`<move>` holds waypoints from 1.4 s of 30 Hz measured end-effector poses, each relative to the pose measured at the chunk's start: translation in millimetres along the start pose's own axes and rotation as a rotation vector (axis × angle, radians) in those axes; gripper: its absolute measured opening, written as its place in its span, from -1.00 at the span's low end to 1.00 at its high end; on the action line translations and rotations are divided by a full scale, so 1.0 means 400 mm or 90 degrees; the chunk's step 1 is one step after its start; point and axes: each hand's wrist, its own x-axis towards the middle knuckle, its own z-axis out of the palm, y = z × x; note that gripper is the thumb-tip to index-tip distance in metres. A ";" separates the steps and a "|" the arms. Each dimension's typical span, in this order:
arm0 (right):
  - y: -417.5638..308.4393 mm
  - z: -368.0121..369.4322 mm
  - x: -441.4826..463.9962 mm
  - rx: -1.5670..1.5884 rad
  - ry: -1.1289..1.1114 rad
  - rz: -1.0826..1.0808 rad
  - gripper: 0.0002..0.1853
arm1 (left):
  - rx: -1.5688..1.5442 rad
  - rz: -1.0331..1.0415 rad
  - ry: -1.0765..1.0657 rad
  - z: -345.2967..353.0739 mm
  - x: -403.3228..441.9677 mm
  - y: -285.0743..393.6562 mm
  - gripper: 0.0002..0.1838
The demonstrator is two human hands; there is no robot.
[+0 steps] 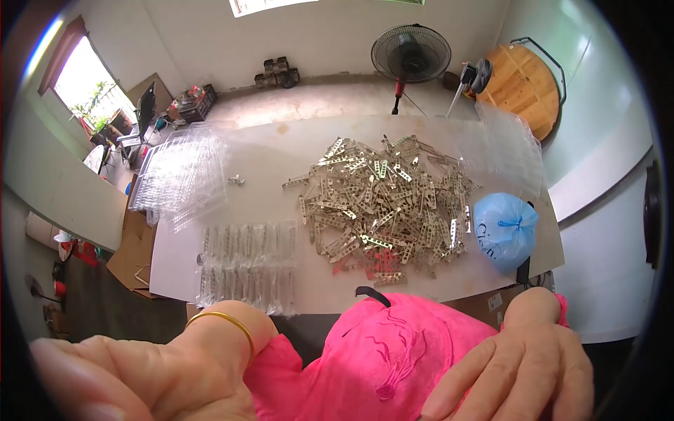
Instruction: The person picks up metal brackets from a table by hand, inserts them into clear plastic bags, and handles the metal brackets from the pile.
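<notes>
My left hand (126,375), with a gold bangle on its wrist, is raised close to the camera at the lower left; its fingertips run out of view, so I cannot tell how they are set. At the lower right, my right hand (516,372) has its fingers stretched and slightly apart in front of my pink top (393,344), and nothing shows in it. Beyond both hands, a heap of flat metal strips with holes (386,203) lies on the white table (316,298). Nearest my left hand on the table is a clear plastic tray (247,263) with filled slots.
Clear plastic trays are stacked at the table's left (179,175), and more clear sheets (505,144) lie at its right. A tied blue bag (505,231) sits near the right edge. Past the table stand a fan (411,55) and a round wooden tabletop (519,88).
</notes>
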 end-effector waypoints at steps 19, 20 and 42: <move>-0.182 -0.063 -0.144 0.123 -0.178 -0.534 -0.63 | -0.048 -0.014 0.043 0.065 -0.021 0.142 -0.73; -0.179 -0.063 -0.157 0.133 -0.172 -0.576 -0.62 | -0.063 -0.013 0.029 0.178 0.014 0.141 -0.73; -0.003 -0.200 0.019 0.176 -0.062 -0.180 -0.74 | -0.292 -0.042 0.016 0.175 -0.059 0.021 -0.71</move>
